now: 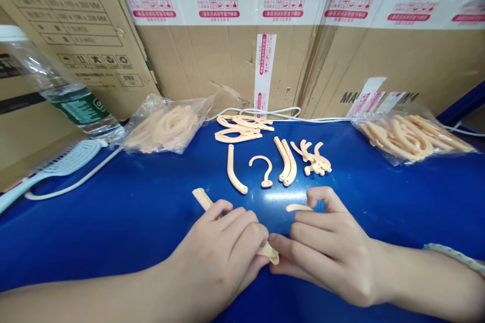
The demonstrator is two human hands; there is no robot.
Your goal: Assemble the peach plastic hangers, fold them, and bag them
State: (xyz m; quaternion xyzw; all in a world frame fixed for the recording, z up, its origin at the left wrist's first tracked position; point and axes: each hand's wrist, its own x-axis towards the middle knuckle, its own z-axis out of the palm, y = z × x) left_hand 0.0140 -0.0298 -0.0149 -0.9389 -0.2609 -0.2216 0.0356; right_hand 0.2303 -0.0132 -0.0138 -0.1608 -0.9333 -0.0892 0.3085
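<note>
Here, the left hand (227,250) wraps a peach strip (201,198) slanting rightward, seemingly to where the right hand (337,252), also holding a curved piece (298,208), pinches.

- Our whole backdrop is cardboard: one big brown carton (208,60) fills most of the view behind our surface (151,212), which is glossy blue.
- We've got a white tape band (246,8) with red-and-white print running right across it, plus a short vertical strip (265,68) hanging below.
- Further right there's a vertical crease (316,45); we can't tell if that's a fold or a second box.
- On our left, another carton (109,68) leans at an angle, printed with a table and handling icons.
- Far right, we see a dark blue bar (464,106).
- Light-wise, we're getting a pale glare patch (269,196) mid-surface.
</note>
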